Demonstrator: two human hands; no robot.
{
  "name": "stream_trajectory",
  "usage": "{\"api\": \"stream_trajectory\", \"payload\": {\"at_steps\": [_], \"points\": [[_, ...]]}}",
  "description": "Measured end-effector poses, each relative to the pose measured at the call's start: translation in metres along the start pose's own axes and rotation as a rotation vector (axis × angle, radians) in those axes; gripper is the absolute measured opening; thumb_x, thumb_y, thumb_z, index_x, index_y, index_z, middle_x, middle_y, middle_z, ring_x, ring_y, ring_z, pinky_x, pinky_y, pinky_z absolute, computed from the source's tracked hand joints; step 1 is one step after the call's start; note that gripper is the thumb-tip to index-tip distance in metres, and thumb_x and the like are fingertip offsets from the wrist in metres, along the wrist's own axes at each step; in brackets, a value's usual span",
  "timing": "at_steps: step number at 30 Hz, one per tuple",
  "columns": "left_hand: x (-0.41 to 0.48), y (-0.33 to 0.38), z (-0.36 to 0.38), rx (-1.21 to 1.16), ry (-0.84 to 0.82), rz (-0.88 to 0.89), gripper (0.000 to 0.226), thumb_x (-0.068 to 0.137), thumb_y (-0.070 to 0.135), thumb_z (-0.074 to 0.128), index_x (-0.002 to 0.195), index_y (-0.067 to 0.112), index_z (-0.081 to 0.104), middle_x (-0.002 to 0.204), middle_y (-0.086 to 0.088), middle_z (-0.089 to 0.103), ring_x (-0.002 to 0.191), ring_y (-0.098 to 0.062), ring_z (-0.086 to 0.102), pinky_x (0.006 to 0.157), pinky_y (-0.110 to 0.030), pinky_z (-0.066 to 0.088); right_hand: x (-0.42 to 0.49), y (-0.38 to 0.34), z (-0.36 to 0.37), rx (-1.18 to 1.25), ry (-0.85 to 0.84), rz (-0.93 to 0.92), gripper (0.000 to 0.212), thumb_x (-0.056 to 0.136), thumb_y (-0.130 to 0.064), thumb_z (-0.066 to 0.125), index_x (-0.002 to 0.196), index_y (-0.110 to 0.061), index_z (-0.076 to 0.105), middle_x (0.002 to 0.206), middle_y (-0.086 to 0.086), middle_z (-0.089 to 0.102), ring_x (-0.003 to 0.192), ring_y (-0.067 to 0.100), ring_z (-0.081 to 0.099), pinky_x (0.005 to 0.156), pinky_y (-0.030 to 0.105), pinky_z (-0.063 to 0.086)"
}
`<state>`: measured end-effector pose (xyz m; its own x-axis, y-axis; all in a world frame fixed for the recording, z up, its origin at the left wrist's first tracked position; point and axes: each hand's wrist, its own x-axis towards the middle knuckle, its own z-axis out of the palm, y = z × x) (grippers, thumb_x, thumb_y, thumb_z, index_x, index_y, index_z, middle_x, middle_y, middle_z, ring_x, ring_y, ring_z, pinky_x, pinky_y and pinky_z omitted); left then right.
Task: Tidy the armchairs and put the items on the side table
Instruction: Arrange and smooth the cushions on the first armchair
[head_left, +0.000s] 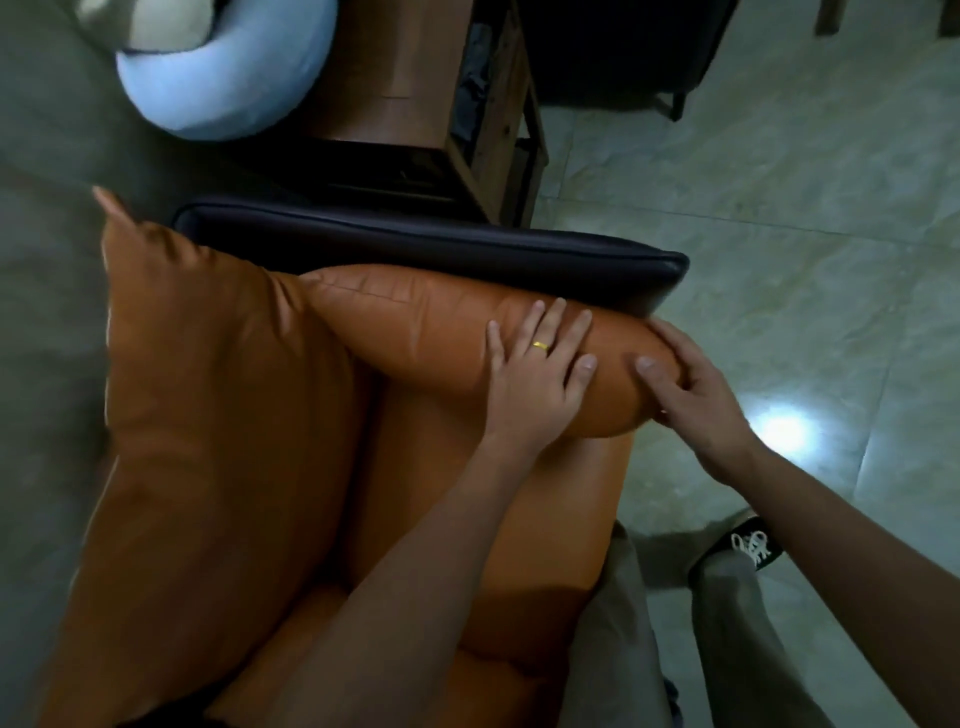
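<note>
Bolster cushion (467, 332) lies lengthwise along the dark armrest (415, 244).

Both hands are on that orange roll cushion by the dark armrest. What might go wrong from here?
The roll cushion ends right at the seat's front edge, so it might slide onto the floor. The left hand only lies flat on it; the right hand alone holds it and could slip.

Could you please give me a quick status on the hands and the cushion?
Left hand flat on orange cushion. Right hand grips its end. Cushion lies along dark armrest. Nothing blocking.
</note>
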<state>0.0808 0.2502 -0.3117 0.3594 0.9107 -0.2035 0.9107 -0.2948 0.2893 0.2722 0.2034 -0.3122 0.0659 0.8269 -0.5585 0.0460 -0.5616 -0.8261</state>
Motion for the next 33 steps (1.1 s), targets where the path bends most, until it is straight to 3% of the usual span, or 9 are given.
{"api": "stream_trajectory", "payload": {"at_steps": [3,6,10,17,20,23,26,29,33], "points": [[0.003,-0.011,0.008,-0.01,0.075,0.044,0.049,0.101,0.047,0.039,0.148,0.033,0.044,0.157,0.003,0.039,0.15,-0.018,0.024,0.12,-0.06,0.006,0.002,0.001,0.008,-0.01,0.046,0.021,0.053,0.094,-0.049,0.061,0.143,-0.05,0.042,0.146,-0.013,0.045,0.125,0.017,0.055,0.097,0.053,0.055],[0.007,-0.026,0.013,-0.1,0.16,0.044,0.047,0.1,0.045,0.041,0.141,0.028,0.055,0.15,0.005,0.05,0.146,-0.017,0.034,0.121,-0.057,0.009,0.005,0.004,0.029,-0.18,0.109,-0.036,0.055,0.097,-0.047,0.058,0.147,-0.047,0.036,0.151,-0.013,0.044,0.131,0.013,0.051,0.104,0.049,0.05],[0.005,-0.074,0.008,-0.128,0.238,-0.01,0.044,0.1,0.04,0.044,0.139,0.025,0.058,0.148,0.006,0.052,0.144,-0.017,0.037,0.121,-0.053,0.01,0.027,-0.009,0.074,-0.271,0.037,-0.174,0.057,0.099,-0.042,0.055,0.152,-0.039,0.033,0.159,-0.012,0.034,0.144,0.012,0.038,0.115,0.048,0.039],[0.014,-0.103,-0.007,-0.076,0.165,0.078,0.046,0.101,0.04,0.045,0.143,0.023,0.053,0.149,0.002,0.051,0.143,-0.019,0.038,0.121,-0.049,0.012,0.037,-0.029,0.07,-0.271,-0.015,-0.122,0.055,0.098,-0.04,0.058,0.15,-0.036,0.039,0.149,-0.014,0.044,0.133,0.004,0.046,0.111,0.033,0.044],[0.01,-0.1,-0.009,-0.049,0.151,0.03,0.049,0.101,0.044,0.041,0.145,0.026,0.051,0.153,0.003,0.046,0.147,-0.019,0.033,0.121,-0.05,0.009,0.036,-0.025,0.059,-0.32,0.017,-0.143,0.056,0.096,-0.045,0.061,0.148,-0.037,0.042,0.149,-0.01,0.047,0.133,0.006,0.047,0.111,0.035,0.043],[-0.001,-0.099,-0.008,-0.041,0.178,-0.128,0.05,0.101,0.043,0.04,0.149,0.028,0.045,0.159,0.002,0.037,0.151,-0.018,0.023,0.121,-0.054,0.005,0.029,-0.018,0.053,-0.555,0.114,-0.246,0.056,0.096,-0.048,0.06,0.146,-0.029,0.046,0.154,0.0,0.039,0.14,0.017,0.039,0.114,0.048,0.038],[-0.01,-0.092,-0.005,-0.054,0.153,-0.256,0.051,0.103,0.042,0.036,0.153,0.03,0.036,0.163,0.002,0.027,0.154,-0.019,0.012,0.12,-0.059,0.002,0.017,-0.024,0.056,-0.944,0.194,-0.453,0.045,0.098,-0.038,0.057,0.14,-0.023,0.053,0.159,0.006,0.033,0.149,0.028,0.027,0.119,0.062,0.019],[-0.011,-0.084,-0.007,-0.059,0.116,-0.284,0.052,0.103,0.043,0.033,0.154,0.033,0.033,0.165,0.002,0.021,0.154,-0.02,0.008,0.117,-0.064,0.002,0.018,-0.04,0.074,-1.168,0.022,-0.675,0.048,0.098,-0.033,0.052,0.144,-0.024,0.049,0.156,0.005,0.041,0.15,0.026,0.026,0.121,0.062,0.008],[0.001,-0.118,-0.021,0.068,0.055,-0.303,0.055,0.101,0.053,0.03,0.154,0.039,0.027,0.165,0.004,0.02,0.154,-0.02,0.011,0.115,-0.069,0.008,0.038,-0.038,0.079,-1.383,-0.144,-0.624,0.058,0.102,-0.047,0.04,0.156,-0.032,0.026,0.164,0.005,0.028,0.152,0.03,0.02,0.122,0.056,0.016]]}}
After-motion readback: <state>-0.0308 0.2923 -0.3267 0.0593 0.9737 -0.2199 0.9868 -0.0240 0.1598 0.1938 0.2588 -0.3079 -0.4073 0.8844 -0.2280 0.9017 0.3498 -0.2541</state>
